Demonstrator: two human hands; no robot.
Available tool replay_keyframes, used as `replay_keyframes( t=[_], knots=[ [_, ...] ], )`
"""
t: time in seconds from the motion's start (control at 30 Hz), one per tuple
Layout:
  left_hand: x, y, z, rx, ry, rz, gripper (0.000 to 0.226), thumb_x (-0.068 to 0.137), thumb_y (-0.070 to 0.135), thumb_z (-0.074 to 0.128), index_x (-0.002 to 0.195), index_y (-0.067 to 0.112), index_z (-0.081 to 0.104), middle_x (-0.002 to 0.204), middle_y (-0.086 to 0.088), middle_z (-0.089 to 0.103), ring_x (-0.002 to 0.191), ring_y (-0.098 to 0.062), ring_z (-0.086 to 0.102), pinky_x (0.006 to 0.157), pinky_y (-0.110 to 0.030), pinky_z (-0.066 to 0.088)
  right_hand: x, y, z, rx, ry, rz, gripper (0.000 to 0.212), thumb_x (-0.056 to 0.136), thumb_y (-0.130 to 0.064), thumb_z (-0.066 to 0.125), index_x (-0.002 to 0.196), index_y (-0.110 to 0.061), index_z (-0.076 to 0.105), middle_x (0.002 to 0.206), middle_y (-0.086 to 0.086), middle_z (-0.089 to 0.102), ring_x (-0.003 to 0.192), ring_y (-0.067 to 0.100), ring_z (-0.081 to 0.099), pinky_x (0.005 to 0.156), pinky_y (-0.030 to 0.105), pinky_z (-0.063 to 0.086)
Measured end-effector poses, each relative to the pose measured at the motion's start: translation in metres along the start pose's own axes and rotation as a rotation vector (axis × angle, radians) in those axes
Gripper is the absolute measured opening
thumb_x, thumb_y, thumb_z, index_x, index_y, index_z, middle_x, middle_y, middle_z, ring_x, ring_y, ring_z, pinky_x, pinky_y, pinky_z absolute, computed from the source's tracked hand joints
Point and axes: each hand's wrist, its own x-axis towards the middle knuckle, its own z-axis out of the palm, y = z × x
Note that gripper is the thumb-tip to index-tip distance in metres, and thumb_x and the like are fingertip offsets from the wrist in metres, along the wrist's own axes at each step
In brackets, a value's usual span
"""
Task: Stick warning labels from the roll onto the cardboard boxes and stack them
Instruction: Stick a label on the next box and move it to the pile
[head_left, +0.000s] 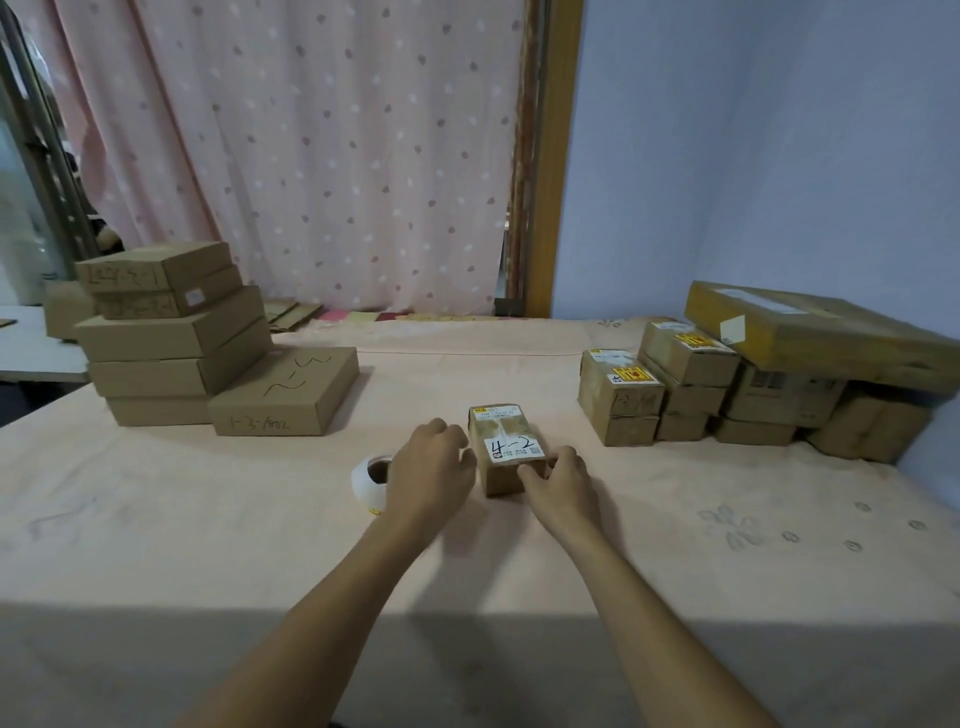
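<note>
At table (208, 519) centre, box (506, 441) marked "4-2"; left hand (431, 470), right hand (563, 483) grip it.

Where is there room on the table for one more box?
The widest bare cloth lies left of the label roll, in front of the flat boxes. Another patch lies right of the right hand, in front of the right pile. The middle is crowded, where that hand and the left hand hold the small box.

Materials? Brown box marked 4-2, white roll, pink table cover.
Brown box marked 4-2: cardboard, matte; glossy tape strip on top.
White roll: likely paper labels, smooth; brown core.
Pink table cover: seemingly cloth, matte, creased, faintly printed.
</note>
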Motion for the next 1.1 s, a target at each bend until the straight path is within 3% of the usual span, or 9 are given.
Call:
replay_keyframes(
  t=[0.2, 0.33, 0.53, 0.67, 0.8, 0.9, 0.97, 1.03, 1.1],
  knots=[
    [0.0, -0.053, -0.037, 0.187, -0.094, 0.025, 0.022, 0.088, 0.01, 0.049, 0.083, 0.012, 0.07, 0.089, -0.001, 0.061, 0.091, -0.027, 0.056, 0.062, -0.033, 0.043, -0.011, -0.03, 0.008, 0.011, 0.186, -0.185, 0.033, 0.093, -0.028, 0.061, 0.123, -0.015, 0.055, 0.128, 0.003, 0.05, 0.123, 0.025, 0.046, 0.099, 0.039, 0.042],
    [-0.001, -0.078, -0.047, 0.284, -0.2, 0.117, 0.04, 0.091, 0.015, 0.053, 0.054, 0.015, 0.037, 0.063, 0.002, 0.039, 0.071, -0.026, 0.042, 0.053, -0.032, 0.026, -0.015, -0.057, 0.02, 0.082, 0.094, -0.319, 0.02, 0.091, -0.029, 0.061, 0.11, -0.022, 0.06, 0.116, -0.006, 0.057, 0.114, 0.02, 0.055, 0.097, 0.04, 0.046],
    [-0.009, -0.081, -0.05, 0.328, -0.205, 0.179, 0.032, 0.089, 0.015, 0.044, 0.058, 0.012, 0.036, 0.06, -0.007, 0.049, 0.074, -0.031, 0.043, 0.055, -0.036, 0.025, -0.022, -0.067, 0.038, 0.113, 0.005, -0.349, 0.004, 0.093, -0.025, 0.061, 0.096, -0.024, 0.063, 0.101, -0.015, 0.059, 0.101, 0.014, 0.058, 0.082, 0.029, 0.039],
    [-0.013, -0.078, -0.051, 0.307, -0.241, 0.15, 0.027, 0.084, 0.028, 0.057, 0.064, 0.011, 0.049, 0.059, -0.002, 0.039, 0.076, -0.028, 0.04, 0.054, -0.036, 0.022, -0.027, -0.064, 0.046, 0.131, -0.065, -0.375, 0.005, 0.094, -0.026, 0.061, 0.09, -0.028, 0.062, 0.101, -0.014, 0.064, 0.092, 0.01, 0.058, 0.082, 0.029, 0.046],
    [-0.012, -0.087, -0.049, 0.326, -0.252, 0.228, 0.025, 0.073, 0.015, 0.061, 0.062, 0.013, 0.039, 0.054, -0.001, 0.033, 0.073, -0.031, 0.038, 0.05, -0.035, 0.018, -0.027, -0.06, 0.046, 0.142, -0.087, -0.373, 0.008, 0.093, -0.024, 0.061, 0.087, -0.029, 0.062, 0.099, -0.013, 0.066, 0.089, 0.007, 0.059, 0.078, 0.026, 0.043],
    [-0.01, -0.095, -0.046, 0.093, -0.183, 0.122, 0.032, 0.078, 0.01, 0.062, 0.061, 0.009, 0.035, 0.051, -0.003, 0.034, 0.066, -0.023, 0.036, 0.054, -0.037, 0.024, -0.025, -0.058, 0.047, 0.158, -0.08, -0.371, 0.011, 0.093, -0.023, 0.062, 0.085, -0.03, 0.062, 0.098, -0.013, 0.067, 0.088, 0.006, 0.061, 0.076, 0.025, 0.042],
    [-0.007, -0.091, -0.052, -0.203, -0.135, 0.008, 0.033, 0.083, 0.012, 0.07, 0.059, 0.011, 0.046, 0.054, 0.0, 0.041, 0.059, -0.017, 0.035, 0.054, -0.032, 0.027, -0.026, -0.06, 0.046, 0.184, -0.08, -0.38, 0.011, 0.092, -0.022, 0.062, 0.086, -0.03, 0.062, 0.097, -0.014, 0.067, 0.089, 0.007, 0.061, 0.077, 0.024, 0.043],
    [-0.005, -0.083, -0.062, -0.455, -0.059, -0.084, 0.011, 0.084, 0.014, 0.078, 0.073, 0.017, 0.076, 0.062, 0.008, 0.057, 0.058, -0.008, 0.046, 0.054, -0.02, 0.032, -0.027, -0.065, 0.043, 0.238, -0.071, -0.401, 0.008, 0.093, -0.02, 0.063, 0.089, -0.028, 0.063, 0.097, -0.014, 0.068, 0.091, 0.008, 0.062, 0.08, 0.025, 0.046],
    [-0.005, -0.077, -0.07, -0.643, 0.018, -0.113, 0.004, 0.083, 0.012, 0.081, 0.085, 0.016, 0.081, 0.064, 0.018, 0.059, 0.063, -0.004, 0.046, 0.058, -0.017, 0.034, -0.03, -0.075, 0.038, 0.354, -0.05, -0.417, 0.004, 0.095, -0.021, 0.065, 0.093, -0.025, 0.066, 0.097, -0.014, 0.069, 0.091, 0.006, 0.062, 0.082, 0.022, 0.047]
  ],
)
